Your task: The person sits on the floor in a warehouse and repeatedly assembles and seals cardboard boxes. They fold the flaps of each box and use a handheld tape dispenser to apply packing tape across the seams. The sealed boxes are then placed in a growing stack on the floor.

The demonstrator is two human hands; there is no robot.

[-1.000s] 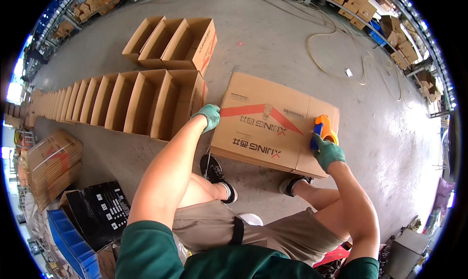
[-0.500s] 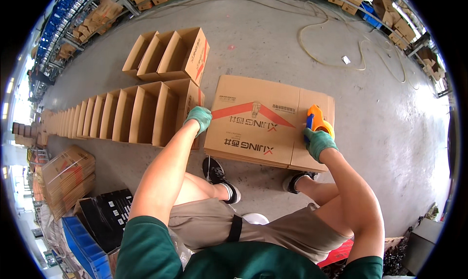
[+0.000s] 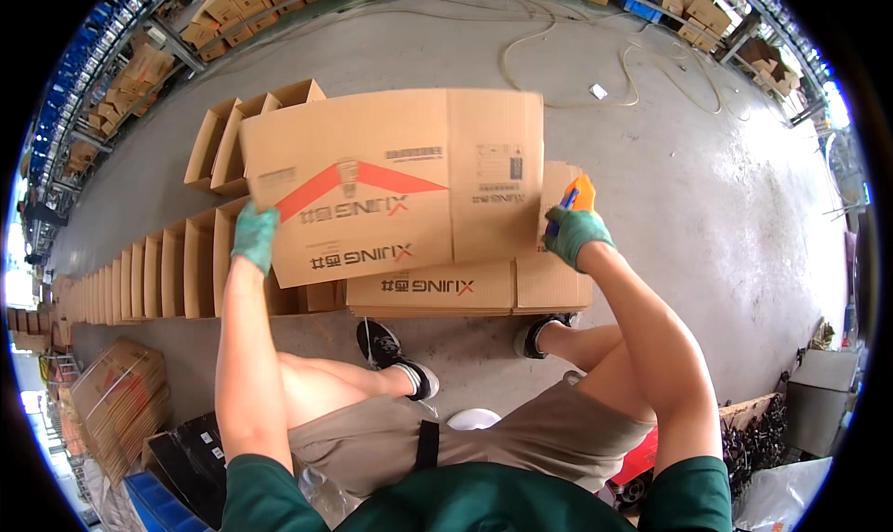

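Note:
A flattened brown carton [image 3: 400, 127] with a red chevron print is held up in front of me, tilted and clear of the stack below. My left hand [image 3: 254, 238], in a green glove, is closed on its left edge. Near the carton's right edge, my green-gloved right hand [image 3: 579, 236] is wrapped round an orange and blue tape dispenser [image 3: 582, 193]. Whether its fingers also pinch the carton is hard to see. Beneath lies a stack of flat cartons [image 3: 553, 283], partly covered by the raised one.
A long row of open-topped cartons [image 3: 198, 264] stretches away to the left, with further open cartons [image 3: 210, 149] behind it. Strapped flat cartons [image 3: 119, 397] lean at lower left. A hose [image 3: 510, 67] lies across the grey floor. My feet are just below the stack.
The top flat carton has come up off the stack and moved left, with my left hand on its edge. My right hand still holds the tape dispenser. The whole view has shifted.

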